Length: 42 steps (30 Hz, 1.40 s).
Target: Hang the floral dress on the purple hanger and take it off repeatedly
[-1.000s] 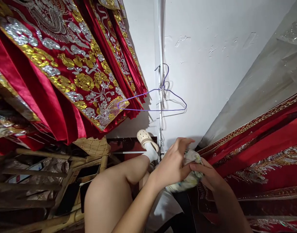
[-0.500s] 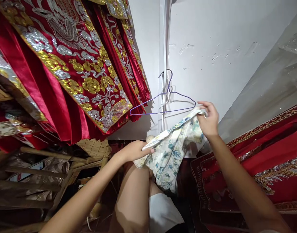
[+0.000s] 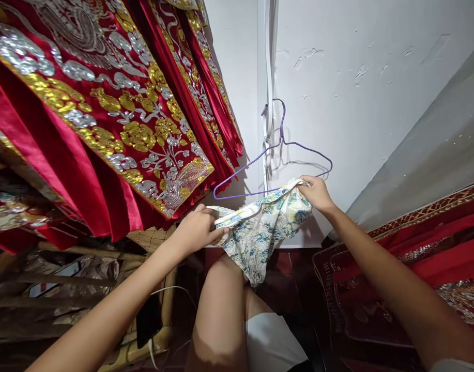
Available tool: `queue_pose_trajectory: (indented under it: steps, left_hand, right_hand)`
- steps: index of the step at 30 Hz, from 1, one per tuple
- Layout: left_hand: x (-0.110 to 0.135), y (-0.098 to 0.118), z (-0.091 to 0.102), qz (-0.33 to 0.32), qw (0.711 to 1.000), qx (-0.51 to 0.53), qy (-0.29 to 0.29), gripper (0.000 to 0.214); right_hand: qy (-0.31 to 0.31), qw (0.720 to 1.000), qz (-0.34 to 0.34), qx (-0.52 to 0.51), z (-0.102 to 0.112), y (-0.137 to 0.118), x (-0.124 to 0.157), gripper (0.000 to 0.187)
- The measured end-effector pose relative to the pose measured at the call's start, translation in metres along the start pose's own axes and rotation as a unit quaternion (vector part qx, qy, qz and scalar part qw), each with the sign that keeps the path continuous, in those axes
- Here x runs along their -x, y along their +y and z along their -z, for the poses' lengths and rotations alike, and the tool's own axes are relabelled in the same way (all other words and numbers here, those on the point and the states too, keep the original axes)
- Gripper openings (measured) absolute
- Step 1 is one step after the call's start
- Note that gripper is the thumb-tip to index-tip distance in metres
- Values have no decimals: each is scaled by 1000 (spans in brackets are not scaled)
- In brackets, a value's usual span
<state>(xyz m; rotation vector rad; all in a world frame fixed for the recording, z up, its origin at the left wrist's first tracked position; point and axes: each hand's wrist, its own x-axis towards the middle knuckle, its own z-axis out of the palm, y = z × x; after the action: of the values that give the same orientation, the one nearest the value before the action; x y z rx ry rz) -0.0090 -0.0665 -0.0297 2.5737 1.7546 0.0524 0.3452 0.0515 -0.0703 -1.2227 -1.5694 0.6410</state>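
Observation:
A small white floral garment [image 3: 256,240] with blue and green print is stretched between my two hands, hanging above my knee. My left hand [image 3: 196,227] is closed round its left end, thumb along the near side of the edge. At its upper right end, my right hand [image 3: 316,192] pinches the edge. Just behind the garment a purple wire hanger [image 3: 240,170] hangs by its hook from a white strip [image 3: 268,124] on the wall. The garment's upper right edge overlaps the hanger's bottom bar in view; whether they touch I cannot tell.
Red satin cloths [image 3: 139,134] with gold and silver sequin embroidery hang at the upper left. Below them stands a bamboo rack [image 3: 58,299] with a phone [image 3: 54,279] on it. More red embroidered cloth [image 3: 423,258] lies at the right. A white wall [image 3: 330,103] is ahead.
My right hand has moved left and down, and my left hand has shifted left and slightly up. The garment is held closer to the hanger's bottom bar. The camera view has shifted a little.

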Motion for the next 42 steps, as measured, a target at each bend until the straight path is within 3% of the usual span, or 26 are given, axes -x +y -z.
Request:
queue_pose_trajectory:
  steps: [4,7,10,14,18,20,22,25,28,31,33,35,37,40,42]
  left_hand:
    - [-21,-2,19,-52,993,54,96,54]
    - [-33,-4,31,-53,985,68,151,54]
    - [-39,-7,39,-33,985,50,161,49]
    - [-39,-11,38,12,993,21,113,45]
    - [-30,-8,20,19,997,44,58,32]
    - [-24,-3,14,-4,995,52,81,20]
    - [-21,0,14,-10,988,60,143,13]
    - [-27,2,21,-13,968,96,230,12]
    - [-42,7,33,-25,942,196,271,9]
    - [-59,20,46,-80,908,287,294,30]
    - [-68,27,54,-99,906,289,292,42]
    - [-74,29,60,-69,915,277,285,43]
    - [-77,26,64,-24,917,271,290,40]
    - [-79,20,68,10,911,280,303,36]
    - [-80,19,72,13,909,293,297,31]
  right_hand:
    - [59,998,-7,31,12,-2,-6,20]
    - [89,995,-16,36,10,-7,1,29]
    - [100,994,-30,26,3,-13,24,29]
    - [125,992,6,36,3,-26,53,27]
    - [104,994,8,44,10,-34,64,23]
    - [104,993,-9,50,15,-38,67,20]
    - [109,993,-18,50,20,-44,68,19]
    - [100,994,-13,31,27,-52,70,21]
    - [92,996,-6,12,26,-56,73,22]
    - [66,998,-3,-22,17,-56,76,21]
    - [21,999,3,-49,12,-56,78,19]
    - [-9,997,14,-73,12,-56,79,8]
    - [24,995,26,-89,21,-55,79,35]
    - [149,986,35,-71,44,-50,75,85]
    - [164,985,21,-38,65,-48,67,86]
